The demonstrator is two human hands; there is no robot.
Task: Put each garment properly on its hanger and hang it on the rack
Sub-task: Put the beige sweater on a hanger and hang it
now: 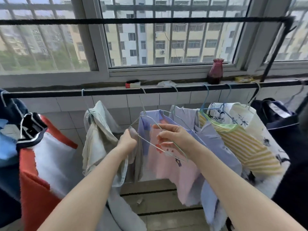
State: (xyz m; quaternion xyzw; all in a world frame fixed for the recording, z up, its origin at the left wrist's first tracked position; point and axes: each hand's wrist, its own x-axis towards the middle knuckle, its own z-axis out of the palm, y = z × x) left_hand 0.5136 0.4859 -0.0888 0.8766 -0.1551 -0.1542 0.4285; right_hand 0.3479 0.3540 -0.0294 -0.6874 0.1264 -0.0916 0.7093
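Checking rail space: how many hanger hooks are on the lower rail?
7, maybe more hidden: far left, beige garment, center, lavender top, two blue, right.

Black horizontal metal rack rail (116,92) spanning the scene below the window. Hung from it, left to right: red-white-navy garment (41,155), pale grey-beige cloth (98,139), lilac-and-pink shirt (166,164), yellow-striped top (246,147), white floral-print garment (240,117), dark navy garment (286,130).
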